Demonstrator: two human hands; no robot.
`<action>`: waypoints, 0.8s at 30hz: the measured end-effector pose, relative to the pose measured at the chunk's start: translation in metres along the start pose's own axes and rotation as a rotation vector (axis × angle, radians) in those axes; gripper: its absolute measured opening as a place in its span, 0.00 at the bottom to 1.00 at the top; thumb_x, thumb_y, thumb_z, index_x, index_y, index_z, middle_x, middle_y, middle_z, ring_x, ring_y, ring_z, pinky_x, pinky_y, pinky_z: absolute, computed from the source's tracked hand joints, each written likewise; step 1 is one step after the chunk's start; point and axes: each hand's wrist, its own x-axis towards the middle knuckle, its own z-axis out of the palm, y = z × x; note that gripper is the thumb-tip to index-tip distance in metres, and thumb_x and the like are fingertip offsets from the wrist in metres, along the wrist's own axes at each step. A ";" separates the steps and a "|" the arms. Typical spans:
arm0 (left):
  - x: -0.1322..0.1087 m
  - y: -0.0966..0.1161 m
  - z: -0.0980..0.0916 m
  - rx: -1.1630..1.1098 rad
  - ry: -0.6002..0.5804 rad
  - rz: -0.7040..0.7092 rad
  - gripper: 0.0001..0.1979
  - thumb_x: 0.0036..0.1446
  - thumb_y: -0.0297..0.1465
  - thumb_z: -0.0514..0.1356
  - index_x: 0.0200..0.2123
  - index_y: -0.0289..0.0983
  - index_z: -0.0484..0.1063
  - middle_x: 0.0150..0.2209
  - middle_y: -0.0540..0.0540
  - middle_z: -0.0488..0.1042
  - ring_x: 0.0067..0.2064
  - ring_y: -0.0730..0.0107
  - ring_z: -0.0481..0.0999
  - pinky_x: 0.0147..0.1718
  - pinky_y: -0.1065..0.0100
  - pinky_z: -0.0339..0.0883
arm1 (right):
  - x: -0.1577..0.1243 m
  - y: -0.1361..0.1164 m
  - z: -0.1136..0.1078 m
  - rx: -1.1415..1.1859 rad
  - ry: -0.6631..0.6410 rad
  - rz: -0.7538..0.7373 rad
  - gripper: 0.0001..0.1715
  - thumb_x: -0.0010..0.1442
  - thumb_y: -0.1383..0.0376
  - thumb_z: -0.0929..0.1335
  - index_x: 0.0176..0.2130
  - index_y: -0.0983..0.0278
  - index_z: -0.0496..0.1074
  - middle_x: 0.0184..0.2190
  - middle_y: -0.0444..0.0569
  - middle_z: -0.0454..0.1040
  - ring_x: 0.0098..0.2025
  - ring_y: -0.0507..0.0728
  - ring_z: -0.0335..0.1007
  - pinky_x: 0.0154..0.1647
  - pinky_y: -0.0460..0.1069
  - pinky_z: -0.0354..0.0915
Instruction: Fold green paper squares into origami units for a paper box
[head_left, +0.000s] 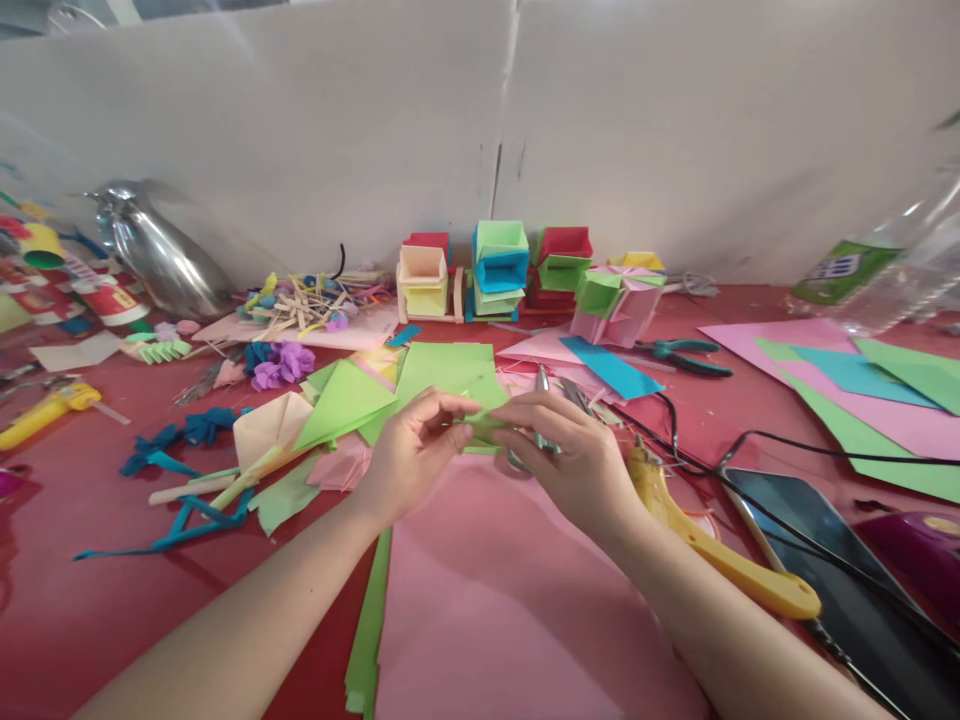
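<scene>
Between the fingertips of both hands is a small piece of green paper (486,428), partly hidden by the fingers. My left hand (424,440) pinches its left end, thumb against forefinger. My right hand (566,445) grips the other end with bent fingers. Below them lies a large pink paper sheet (517,590), with green sheets (367,630) showing along its left edge. Behind the hands rests a light green sheet (446,370). Close to my right hand, a metal-tipped tool (543,380) is partly covered.
A yellow glue gun (720,550) and a phone (817,560) with black cables lie right. Pliers (682,355) sit further back. Folded paper boxes (499,270) stand by the wall. A steel jug (161,250) and purple paper flowers (281,366) are left; a plastic bottle (885,260) leans far right.
</scene>
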 end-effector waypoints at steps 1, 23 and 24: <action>0.000 0.000 0.000 -0.038 0.008 -0.034 0.06 0.54 0.28 0.60 0.37 0.38 0.72 0.31 0.50 0.69 0.32 0.75 0.70 0.31 0.73 0.65 | 0.000 0.000 0.000 0.002 0.002 -0.017 0.07 0.59 0.70 0.65 0.35 0.61 0.73 0.33 0.48 0.73 0.36 0.53 0.70 0.37 0.48 0.66; 0.001 -0.003 -0.006 0.052 0.009 0.066 0.07 0.53 0.28 0.61 0.38 0.40 0.75 0.32 0.50 0.71 0.33 0.73 0.72 0.35 0.70 0.69 | 0.001 0.001 -0.002 0.140 0.025 0.191 0.06 0.57 0.69 0.66 0.31 0.61 0.72 0.32 0.45 0.70 0.31 0.52 0.69 0.26 0.47 0.64; 0.000 -0.002 -0.006 0.059 0.020 0.071 0.07 0.53 0.28 0.61 0.37 0.40 0.75 0.32 0.50 0.71 0.33 0.73 0.72 0.35 0.70 0.69 | 0.001 0.001 -0.002 0.143 0.021 0.187 0.05 0.57 0.69 0.67 0.32 0.60 0.73 0.32 0.45 0.70 0.31 0.52 0.69 0.25 0.47 0.65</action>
